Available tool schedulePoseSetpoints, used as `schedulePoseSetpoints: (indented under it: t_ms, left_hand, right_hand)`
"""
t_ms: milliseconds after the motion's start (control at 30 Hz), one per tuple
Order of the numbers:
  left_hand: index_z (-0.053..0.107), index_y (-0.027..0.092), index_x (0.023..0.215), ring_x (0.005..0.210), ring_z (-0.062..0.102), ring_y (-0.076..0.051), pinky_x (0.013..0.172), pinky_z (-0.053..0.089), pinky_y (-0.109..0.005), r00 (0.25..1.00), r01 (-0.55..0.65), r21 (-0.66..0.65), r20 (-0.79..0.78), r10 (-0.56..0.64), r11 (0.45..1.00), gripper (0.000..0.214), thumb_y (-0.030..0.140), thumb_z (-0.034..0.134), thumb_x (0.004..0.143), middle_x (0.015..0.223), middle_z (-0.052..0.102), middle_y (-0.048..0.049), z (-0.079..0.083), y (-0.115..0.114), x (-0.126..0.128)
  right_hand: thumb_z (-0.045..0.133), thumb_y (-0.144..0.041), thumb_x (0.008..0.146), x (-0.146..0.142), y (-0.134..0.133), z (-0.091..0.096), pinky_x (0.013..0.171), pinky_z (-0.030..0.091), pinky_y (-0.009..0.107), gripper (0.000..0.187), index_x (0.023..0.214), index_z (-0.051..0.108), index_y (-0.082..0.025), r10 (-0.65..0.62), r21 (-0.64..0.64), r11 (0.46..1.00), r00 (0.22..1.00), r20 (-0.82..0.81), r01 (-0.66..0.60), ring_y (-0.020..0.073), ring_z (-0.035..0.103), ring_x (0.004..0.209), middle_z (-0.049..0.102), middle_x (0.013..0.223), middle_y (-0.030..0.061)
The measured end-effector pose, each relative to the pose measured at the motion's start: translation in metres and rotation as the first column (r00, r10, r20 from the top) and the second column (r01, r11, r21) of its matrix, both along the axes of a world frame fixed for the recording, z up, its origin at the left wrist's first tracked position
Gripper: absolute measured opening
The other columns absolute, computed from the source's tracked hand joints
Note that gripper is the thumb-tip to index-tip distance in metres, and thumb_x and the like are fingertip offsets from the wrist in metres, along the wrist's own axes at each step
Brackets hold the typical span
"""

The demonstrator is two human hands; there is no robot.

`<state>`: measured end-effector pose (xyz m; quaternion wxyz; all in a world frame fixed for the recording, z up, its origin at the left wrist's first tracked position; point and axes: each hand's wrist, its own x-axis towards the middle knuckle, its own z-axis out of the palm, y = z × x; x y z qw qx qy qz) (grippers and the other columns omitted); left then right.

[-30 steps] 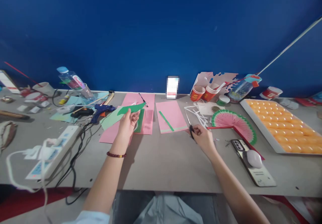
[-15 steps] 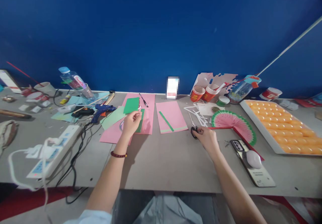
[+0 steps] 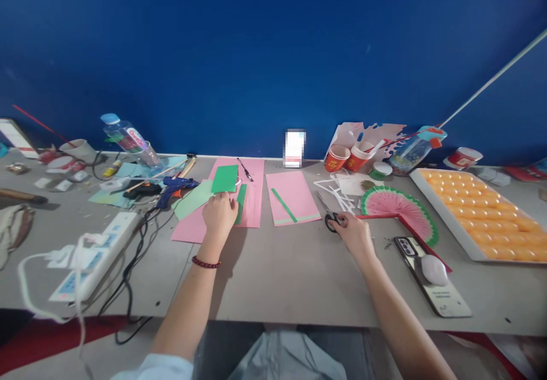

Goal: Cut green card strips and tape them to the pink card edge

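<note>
My left hand (image 3: 219,216) is low over the pink paper (image 3: 256,197) on the left, with its fingers curled down. A green card (image 3: 225,179) lies just beyond the knuckles, and a narrow green strip (image 3: 241,203) sits right of the hand. What the left fingers hold, if anything, is hidden. With my right hand (image 3: 354,233) I grip the dark handles of the scissors (image 3: 330,220), blades pointing away to the left. Between the hands rests another pink sheet (image 3: 294,192), crossed by a thin green strip (image 3: 284,205) and edged in pale green.
Beyond the right hand are a watermelon-coloured paper fan (image 3: 399,209), white paper strips (image 3: 339,195) and red cups (image 3: 336,158). A phone (image 3: 453,300) and a tray of orange balls (image 3: 465,254) stand right. Left are a blue glue gun (image 3: 176,185) and a power strip (image 3: 115,235).
My left hand has come down from a raised pinch toward the pink paper, its fingers now pointing downward. My right hand stays at the scissors, almost unmoved.
</note>
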<state>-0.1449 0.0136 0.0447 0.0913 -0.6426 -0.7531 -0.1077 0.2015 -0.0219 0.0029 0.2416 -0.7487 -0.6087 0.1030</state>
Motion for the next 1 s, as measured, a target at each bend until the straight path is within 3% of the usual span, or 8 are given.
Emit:
schedulePoseSetpoints:
  t_ms: [133, 200, 300, 367, 500, 667, 833, 1000]
  left_hand:
    - [0.063, 0.015, 0.090, 0.084, 0.063, -0.027, 0.058, 0.040, -0.031, 0.999, -0.017, -0.083, 0.038, 0.020, 0.996, 0.026, 0.029, 0.042, 0.086, 0.091, 0.068, -0.0119, 0.010, -0.001, 0.005]
    - [0.063, 0.016, 0.089, 0.083, 0.064, -0.027, 0.058, 0.041, -0.031, 0.998, -0.008, -0.128, 0.065, 0.016, 0.992, 0.027, 0.032, 0.042, 0.087, 0.090, 0.069, -0.0116, 0.018, -0.004, 0.006]
    - [0.063, 0.018, 0.086, 0.083, 0.064, -0.026, 0.058, 0.041, -0.029, 0.995, 0.038, -0.216, 0.095, -0.018, 0.976, 0.027, 0.037, 0.044, 0.087, 0.090, 0.069, -0.0105, 0.031, -0.012, 0.000]
    - [0.063, 0.021, 0.083, 0.080, 0.064, -0.023, 0.059, 0.040, -0.027, 0.988, 0.109, -0.272, 0.132, -0.076, 0.956, 0.021, 0.038, 0.051, 0.083, 0.091, 0.069, -0.0071, 0.038, -0.019, -0.010]
    - [0.061, 0.026, 0.076, 0.071, 0.062, -0.021, 0.051, 0.035, -0.025, 0.955, 0.255, -0.263, 0.217, -0.201, 0.930, 0.010, 0.035, 0.063, 0.073, 0.078, 0.067, -0.0005, 0.041, -0.029, -0.031]
    - [0.058, 0.025, 0.064, 0.065, 0.061, -0.021, 0.047, 0.033, -0.026, 0.922, 0.345, -0.167, 0.245, -0.300, 0.923, 0.008, 0.030, 0.063, 0.068, 0.072, 0.065, -0.0016, 0.023, -0.032, -0.044]
    - [0.063, 0.026, 0.071, 0.072, 0.063, -0.021, 0.051, 0.037, -0.025, 0.924, 0.340, -0.141, 0.232, -0.303, 0.930, 0.016, 0.015, 0.051, 0.072, 0.083, 0.069, -0.0033, 0.010, -0.033, -0.048]
    - [0.064, 0.026, 0.069, 0.073, 0.063, -0.022, 0.053, 0.037, -0.027, 0.932, 0.322, -0.136, 0.217, -0.289, 0.937, 0.021, 0.013, 0.048, 0.073, 0.082, 0.069, -0.0029, 0.014, -0.038, -0.047]
  right_hand:
    - [0.054, -0.037, 0.082, -0.012, -0.007, 0.014, 0.057, 0.037, 0.028, 0.019, 0.088, 0.064, -0.022, 0.033, 0.004, 0.999, 0.996, 0.086, -0.033, 0.0204, 0.059, 0.069, 0.065, 0.072, 0.0028]
    - [0.051, -0.031, 0.085, -0.023, -0.012, 0.021, 0.064, 0.042, 0.029, 0.017, 0.091, 0.064, -0.021, 0.153, 0.061, 0.985, 0.985, 0.084, -0.158, 0.0204, 0.061, 0.078, 0.067, 0.085, 0.0046]
    - [0.049, -0.023, 0.086, -0.043, -0.019, 0.028, 0.081, 0.045, 0.031, 0.019, 0.099, 0.063, -0.020, 0.483, 0.079, 0.870, 0.873, 0.065, -0.487, 0.0201, 0.061, 0.093, 0.066, 0.101, 0.0071]
    - [0.048, -0.021, 0.087, -0.055, -0.020, 0.030, 0.085, 0.045, 0.032, 0.021, 0.102, 0.063, -0.019, 0.596, 0.042, 0.799, 0.800, 0.069, -0.600, 0.0204, 0.060, 0.096, 0.066, 0.102, 0.0075]
    - [0.049, -0.020, 0.088, -0.068, -0.002, 0.029, 0.084, 0.044, 0.031, 0.017, 0.099, 0.063, -0.018, 0.579, 0.062, 0.811, 0.813, 0.060, -0.582, 0.0204, 0.059, 0.095, 0.066, 0.101, 0.0082]
    - [0.057, -0.030, 0.086, -0.084, 0.032, 0.024, 0.077, 0.043, 0.029, 0.015, 0.094, 0.063, -0.018, 0.511, 0.058, 0.858, 0.859, 0.021, -0.511, 0.0194, 0.059, 0.090, 0.066, 0.093, 0.0064]
    - [0.060, -0.033, 0.083, -0.101, 0.044, 0.016, 0.071, 0.041, 0.028, 0.016, 0.090, 0.063, -0.019, 0.453, -0.017, 0.892, 0.891, 0.039, -0.453, 0.0201, 0.057, 0.091, 0.064, 0.095, 0.0069]
    - [0.057, -0.020, 0.081, -0.102, 0.045, 0.017, 0.066, 0.038, 0.025, 0.010, 0.087, 0.064, -0.019, 0.428, -0.059, 0.903, 0.904, 0.014, -0.427, 0.0166, 0.057, 0.083, 0.063, 0.091, 0.0052]
